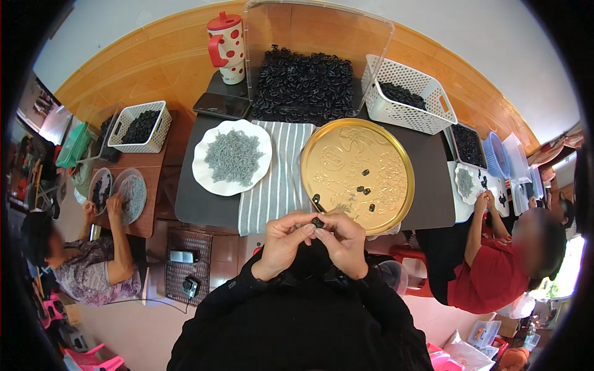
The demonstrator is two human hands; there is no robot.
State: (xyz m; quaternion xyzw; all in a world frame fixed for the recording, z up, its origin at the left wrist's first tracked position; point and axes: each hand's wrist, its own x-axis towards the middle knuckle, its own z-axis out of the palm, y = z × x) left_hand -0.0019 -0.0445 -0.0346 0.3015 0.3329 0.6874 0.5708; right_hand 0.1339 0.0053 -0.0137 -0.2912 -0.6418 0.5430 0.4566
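My left hand (283,245) and my right hand (341,242) meet at the near edge of the table, both closed. Thumbs and fingertips pinch a small black plastic piece (318,222) between them. Just beyond lies a round gold tray (356,143) with a raised pattern. On it are several loose black pieces (365,172) and a small heap of tiny greyish parts (344,208). Another black piece (317,199) sits by the tray's left rim. A white scalloped plate (201,174) heaped with small grey-green parts (234,157) stands to the left.
A striped cloth (265,207) lies between plate and tray. Behind stand a clear bin of black pieces (303,83), a white basket (427,120), a phone (221,106) and a dotted tumbler (227,52). One person works at left (93,266), another at right (495,266).
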